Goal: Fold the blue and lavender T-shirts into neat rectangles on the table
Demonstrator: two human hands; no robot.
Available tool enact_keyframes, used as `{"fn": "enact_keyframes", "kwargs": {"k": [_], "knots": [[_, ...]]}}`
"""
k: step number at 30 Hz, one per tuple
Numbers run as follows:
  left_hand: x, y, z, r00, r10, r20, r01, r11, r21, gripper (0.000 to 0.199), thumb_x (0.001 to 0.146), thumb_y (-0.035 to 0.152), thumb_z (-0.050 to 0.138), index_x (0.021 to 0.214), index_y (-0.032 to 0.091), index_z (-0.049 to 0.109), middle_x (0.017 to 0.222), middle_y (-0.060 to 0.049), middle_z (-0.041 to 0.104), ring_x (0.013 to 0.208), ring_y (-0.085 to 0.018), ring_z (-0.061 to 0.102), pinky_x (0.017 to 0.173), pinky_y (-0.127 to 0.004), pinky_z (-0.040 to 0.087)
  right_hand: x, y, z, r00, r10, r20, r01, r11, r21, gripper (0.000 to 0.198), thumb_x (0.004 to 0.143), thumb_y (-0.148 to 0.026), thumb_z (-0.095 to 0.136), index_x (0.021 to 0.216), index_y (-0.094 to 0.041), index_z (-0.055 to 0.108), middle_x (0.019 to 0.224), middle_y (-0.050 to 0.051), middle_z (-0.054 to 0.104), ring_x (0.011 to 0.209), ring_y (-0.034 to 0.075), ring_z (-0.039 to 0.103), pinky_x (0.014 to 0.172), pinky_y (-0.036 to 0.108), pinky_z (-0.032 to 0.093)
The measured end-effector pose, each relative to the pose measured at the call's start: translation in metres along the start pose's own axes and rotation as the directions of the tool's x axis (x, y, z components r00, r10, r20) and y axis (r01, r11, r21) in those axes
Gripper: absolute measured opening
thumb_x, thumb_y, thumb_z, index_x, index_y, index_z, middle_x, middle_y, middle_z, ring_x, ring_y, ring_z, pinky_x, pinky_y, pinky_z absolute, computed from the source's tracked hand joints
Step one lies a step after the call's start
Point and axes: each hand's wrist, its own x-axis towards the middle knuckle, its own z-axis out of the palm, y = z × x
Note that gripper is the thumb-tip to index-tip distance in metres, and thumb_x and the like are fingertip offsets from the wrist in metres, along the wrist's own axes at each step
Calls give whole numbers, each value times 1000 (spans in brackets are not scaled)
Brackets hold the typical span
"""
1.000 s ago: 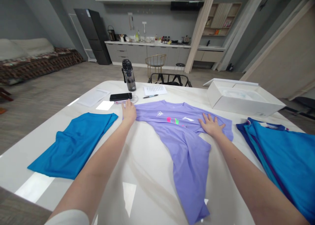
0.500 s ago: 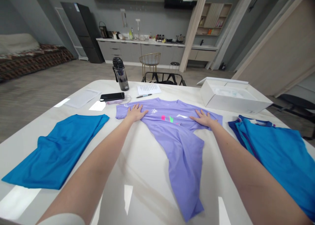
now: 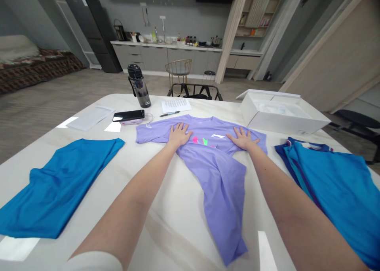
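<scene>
A purple T-shirt (image 3: 221, 172) lies on the white table (image 3: 178, 207), its sleeves and collar spread at the far end and its lower part twisted toward me. My left hand (image 3: 179, 135) rests flat on the left chest, fingers spread, covering most of a white print. On the opposite side of the chest, my right hand (image 3: 243, 139) also lies flat with fingers apart, beside a white logo. Pink and green print shows between the two hands. Neither hand grips the fabric.
A blue garment (image 3: 65, 184) lies at left; a stack of blue clothes (image 3: 332, 180) at right. Farther back are a white box (image 3: 285, 118), a water bottle (image 3: 140, 87), a phone (image 3: 129, 116), a pen (image 3: 170, 114), a paper sheet (image 3: 176, 105) and a chair (image 3: 194, 92).
My left hand has slid right across the shirt from near the left sleeve to the chest print. My right hand stays at about the same place. The view has shifted slightly.
</scene>
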Motion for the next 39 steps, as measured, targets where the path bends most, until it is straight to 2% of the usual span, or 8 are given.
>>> {"fn": "enact_keyframes", "kwargs": {"k": [10,14,19,21,26,33,36,39], "knots": [[1,-8,-1,990,102,-94,-97,994,59,65,105,54,28,161,21,36,171,-11,28,159,-28,22,128,-57,13,0,6,12,988,-60,-143,53,997,-56,89,91,-86,17,167,-40,19,175,3,12,158,43,9,114,83,5],[-22,22,-4,927,326,-187,-313,945,96,51,108,36,28,149,19,52,160,-12,48,151,-23,38,128,-47,20,-1,4,12,987,-59,-147,52,997,-52,89,91,-86,18,167,-40,19,175,4,13,158,43,10,114,83,6],[-73,74,16,880,475,-12,-475,880,-14,67,105,63,29,150,19,51,159,-12,49,149,-26,42,126,-48,27,-7,0,12,975,-79,-209,67,996,-63,84,95,-81,23,166,-36,25,174,8,20,156,43,15,113,83,9],[-90,84,26,885,465,-5,-465,885,-14,74,102,69,29,157,21,44,165,-12,40,154,-28,33,128,-51,22,-15,-3,11,934,-138,-328,112,989,-96,80,98,-75,28,164,-30,33,171,12,27,155,41,18,114,81,10],[-101,86,32,894,447,-30,-447,895,5,74,103,67,26,161,23,37,169,-10,34,157,-26,27,130,-51,15,-44,-15,13,763,-311,-566,278,949,-146,52,107,-47,36,144,-19,58,152,17,55,143,35,41,119,74,9],[-98,85,30,878,477,-32,-477,879,18,63,105,63,29,160,34,39,168,-8,36,156,-30,30,126,-56,20,-108,-23,33,694,-482,-535,598,800,54,33,101,-35,49,119,-20,73,130,13,70,124,28,61,111,45,43],[-100,85,33,858,505,-97,-504,863,28,51,108,51,31,152,32,48,161,-8,46,151,-28,38,124,-56,24,-149,-19,40,729,-431,-532,573,810,129,33,100,-35,50,119,-21,72,130,12,69,123,27,61,110,42,45],[-103,85,31,824,536,-183,-537,842,48,40,109,32,34,142,24,56,144,-9,61,137,-23,53,122,-50,30,-183,-11,44,839,-259,-479,375,912,163,44,99,-44,53,133,-20,65,136,14,65,125,32,58,106,48,46]]}}
